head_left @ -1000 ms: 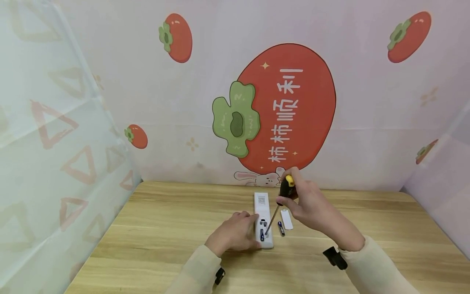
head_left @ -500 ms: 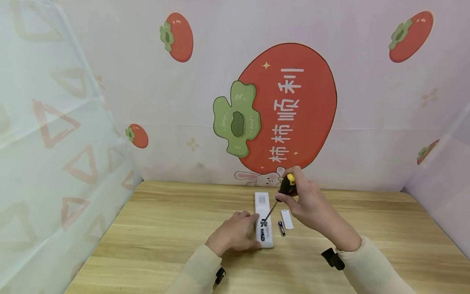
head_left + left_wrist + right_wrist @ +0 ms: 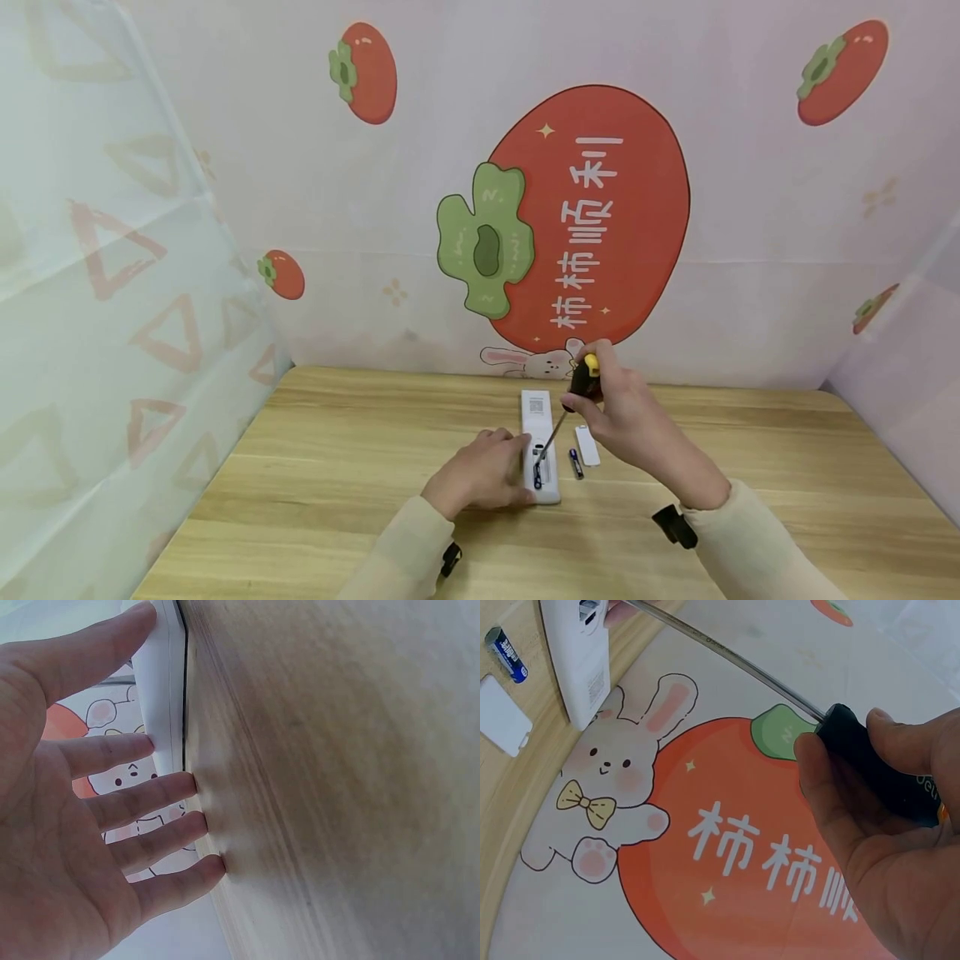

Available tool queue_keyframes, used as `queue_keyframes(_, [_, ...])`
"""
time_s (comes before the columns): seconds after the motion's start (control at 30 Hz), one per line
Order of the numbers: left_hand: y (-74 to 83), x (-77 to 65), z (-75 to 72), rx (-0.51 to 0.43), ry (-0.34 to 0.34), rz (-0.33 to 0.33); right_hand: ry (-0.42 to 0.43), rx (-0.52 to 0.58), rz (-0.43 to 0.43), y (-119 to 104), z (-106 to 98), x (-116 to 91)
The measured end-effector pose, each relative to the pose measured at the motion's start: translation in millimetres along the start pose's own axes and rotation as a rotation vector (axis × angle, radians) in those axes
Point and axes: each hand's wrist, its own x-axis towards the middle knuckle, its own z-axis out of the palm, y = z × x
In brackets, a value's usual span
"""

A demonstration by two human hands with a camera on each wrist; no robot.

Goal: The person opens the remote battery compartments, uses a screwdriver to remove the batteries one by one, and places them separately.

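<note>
A white remote control (image 3: pixel 536 408) lies back up on the table, its battery compartment uncovered with a dark blue battery (image 3: pixel 537 477) inside. Against its left side rests my left hand (image 3: pixel 483 473). In the left wrist view the fingers are spread and nearly straight, with thumb and index fingertips touching the remote's casing (image 3: pixel 161 682). My right hand (image 3: pixel 626 417) holds a screwdriver (image 3: pixel 583 379) by its black and yellow handle. The shaft (image 3: pixel 735 658) slants down into the compartment, its tip near the battery's far end; exact contact is too small to tell.
Right of the remote lie a loose blue and black battery (image 3: pixel 576 463) and a white battery cover (image 3: pixel 587 446). The wooden table (image 3: pixel 360 450) ends at a backdrop (image 3: pixel 337 200) printed with persimmons and a rabbit.
The screwdriver tip has gone from the compartment's lower right to its upper end, then slightly back toward the battery inside. My left hand keeps its place on the remote control.
</note>
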Motion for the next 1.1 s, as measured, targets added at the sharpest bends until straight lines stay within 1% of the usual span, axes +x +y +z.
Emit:
queue_keyframes(0.3, [0.4,0.1,0.2,0.009,0.013,0.011,-0.02,0.025,0.031,-0.1,-1.5,-1.1])
queue_keyframes(0.5, [0.6,0.3,0.8,0.007,0.014,0.004,-0.031,0.042,0.054,1.3,-2.8,-3.1])
queue_keyframes(0.73, [0.3,0.4,2.1,0.01,0.015,0.002,-0.027,0.032,0.083,2.6,-4.4,-5.0])
queue_keyframes(0.97, [-0.1,1.0,2.7,0.022,0.015,0.001,-0.008,0.017,0.087,3.6,-6.0,-5.7])
queue_keyframes(1.1, [0.0,0.7,2.7,0.024,0.018,0.0,0.03,0.004,0.047,4.0,-8.7,-5.7])
